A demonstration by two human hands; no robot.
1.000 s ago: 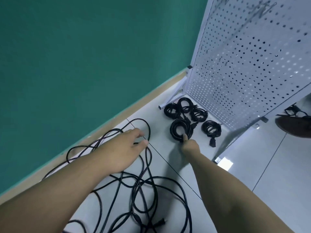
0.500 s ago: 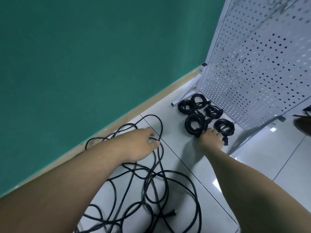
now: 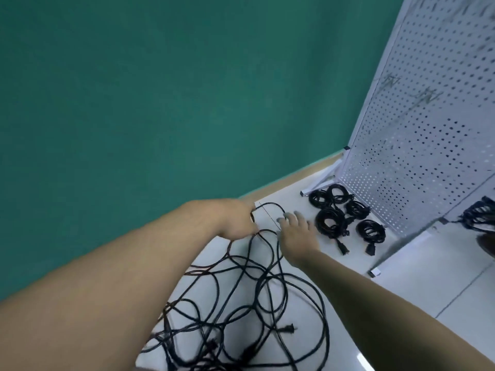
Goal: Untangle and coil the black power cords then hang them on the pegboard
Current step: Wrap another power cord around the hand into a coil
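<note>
A tangle of black power cords [image 3: 241, 303] sprawls over the white tile floor, with a plug [image 3: 368, 329] lying at its right side. My left hand [image 3: 235, 220] grips a loop of the tangle at its far end. My right hand [image 3: 297, 234] lies just right of it, fingers spread, fingertips touching the same loop. Several coiled cords [image 3: 332, 220] lie on the floor at the foot of the white pegboard [image 3: 428, 129], right of my right hand. The pegboard stands upright with bare hooks; no cord hangs on the side I see.
A green wall with a tan baseboard [image 3: 289, 180] runs behind the cords. The pegboard's white feet [image 3: 375, 271] stick out onto the floor. Behind the board at the right edge are more black cords [image 3: 479, 218] and a dark shoe [image 3: 487, 245].
My right hand has left the coiled cord by the pegboard and moved left to the loose loop. My left hand has closed on that loop. The view has swung left.
</note>
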